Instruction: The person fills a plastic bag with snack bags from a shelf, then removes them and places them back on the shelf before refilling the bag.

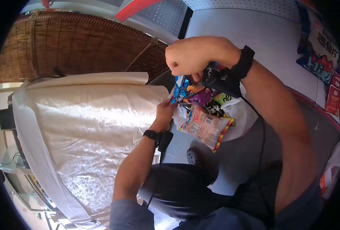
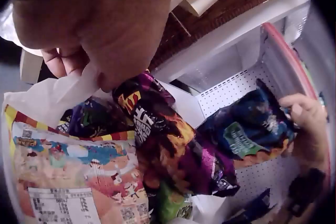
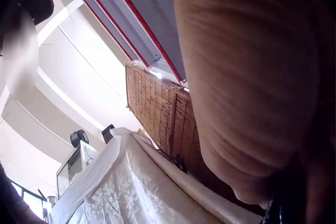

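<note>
The right hand [image 1: 195, 55] grips a blue snack bag [image 2: 241, 121] at one end, fingers bent around it. The left hand [image 1: 164, 113], curled, seems to pinch the rim of a white plastic bag [image 1: 242, 117], though shadow obscures its fingertips. Near it lie pink [image 1: 204, 126] and purple snack bags [image 2: 168, 134]. Right of the right hand, a wrist camera [image 1: 223, 82] blocks some packets; pale cloth [image 1: 89, 130] spreads left of the left hand.

Pink pkt [image 1: 204, 126] has red/yel striped edge [image 1: 223, 135], blue bag [image 2: 226, 121] grn label [image 2: 242, 141], cloth [image 1: 97, 153] wht floral.
</note>
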Action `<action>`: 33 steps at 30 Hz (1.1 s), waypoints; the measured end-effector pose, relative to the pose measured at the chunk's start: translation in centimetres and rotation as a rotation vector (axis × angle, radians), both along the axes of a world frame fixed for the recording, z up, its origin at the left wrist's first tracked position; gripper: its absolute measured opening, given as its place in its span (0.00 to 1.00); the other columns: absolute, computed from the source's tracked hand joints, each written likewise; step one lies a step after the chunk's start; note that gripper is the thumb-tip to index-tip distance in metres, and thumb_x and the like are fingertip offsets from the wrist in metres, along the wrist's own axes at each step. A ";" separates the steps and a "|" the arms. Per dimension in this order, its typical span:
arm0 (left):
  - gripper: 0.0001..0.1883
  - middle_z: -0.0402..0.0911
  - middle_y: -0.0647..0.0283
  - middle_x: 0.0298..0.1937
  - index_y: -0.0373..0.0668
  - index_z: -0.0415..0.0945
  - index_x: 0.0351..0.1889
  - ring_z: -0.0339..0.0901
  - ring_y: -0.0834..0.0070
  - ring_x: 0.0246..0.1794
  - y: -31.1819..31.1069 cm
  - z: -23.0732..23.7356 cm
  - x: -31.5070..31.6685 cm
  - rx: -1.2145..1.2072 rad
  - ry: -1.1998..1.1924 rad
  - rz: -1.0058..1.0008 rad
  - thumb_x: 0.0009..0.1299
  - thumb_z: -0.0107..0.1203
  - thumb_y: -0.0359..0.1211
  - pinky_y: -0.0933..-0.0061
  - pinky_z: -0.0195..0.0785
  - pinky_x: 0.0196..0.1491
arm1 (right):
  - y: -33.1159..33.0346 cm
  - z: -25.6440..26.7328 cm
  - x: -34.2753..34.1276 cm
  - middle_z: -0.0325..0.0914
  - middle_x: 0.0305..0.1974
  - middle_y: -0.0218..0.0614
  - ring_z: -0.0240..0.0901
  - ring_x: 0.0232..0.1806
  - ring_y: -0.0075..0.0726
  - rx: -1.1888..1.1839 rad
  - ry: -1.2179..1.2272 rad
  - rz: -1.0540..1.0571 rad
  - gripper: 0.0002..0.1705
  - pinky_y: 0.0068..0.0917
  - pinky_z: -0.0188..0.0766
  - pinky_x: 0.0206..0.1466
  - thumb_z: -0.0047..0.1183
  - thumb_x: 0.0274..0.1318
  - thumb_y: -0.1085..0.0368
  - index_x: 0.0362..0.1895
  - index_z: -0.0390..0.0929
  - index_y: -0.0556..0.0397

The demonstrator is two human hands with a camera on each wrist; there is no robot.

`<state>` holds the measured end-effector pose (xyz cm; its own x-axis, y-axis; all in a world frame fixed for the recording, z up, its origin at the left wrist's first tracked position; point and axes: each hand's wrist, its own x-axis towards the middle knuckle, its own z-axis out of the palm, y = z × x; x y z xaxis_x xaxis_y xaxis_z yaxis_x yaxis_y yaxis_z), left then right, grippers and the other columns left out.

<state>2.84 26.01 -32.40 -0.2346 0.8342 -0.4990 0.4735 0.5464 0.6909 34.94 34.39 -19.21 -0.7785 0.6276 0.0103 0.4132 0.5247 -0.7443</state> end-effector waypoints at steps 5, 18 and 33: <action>0.13 0.86 0.61 0.44 0.35 0.83 0.52 0.80 0.74 0.45 0.0 0.0 -0.6 0.078 0.019 0.105 0.72 0.60 0.31 0.70 0.71 0.51 | -0.5 0.1 -0.2 0.86 0.23 0.42 0.86 0.25 0.40 0.018 -0.095 -0.003 0.18 0.36 0.81 0.31 0.66 0.59 0.57 0.30 0.83 0.63; 0.05 0.77 0.68 0.35 0.44 0.80 0.41 0.72 0.78 0.36 -0.1 0.1 -0.8 0.120 -0.222 -0.127 0.71 0.62 0.32 0.72 0.66 0.42 | 1.4 -3.5 -0.7 0.82 0.46 0.46 0.80 0.53 0.53 0.315 -0.292 -0.109 0.18 0.43 0.78 0.55 0.69 0.48 0.65 0.45 0.83 0.54; 0.13 0.83 0.65 0.36 0.33 0.82 0.48 0.75 0.77 0.35 0.9 2.1 -0.5 0.216 0.045 0.152 0.76 0.62 0.36 0.71 0.68 0.38 | -0.9 -4.2 -4.1 0.86 0.38 0.51 0.86 0.44 0.56 0.362 -0.033 -0.084 0.25 0.48 0.81 0.47 0.72 0.49 0.51 0.42 0.84 0.60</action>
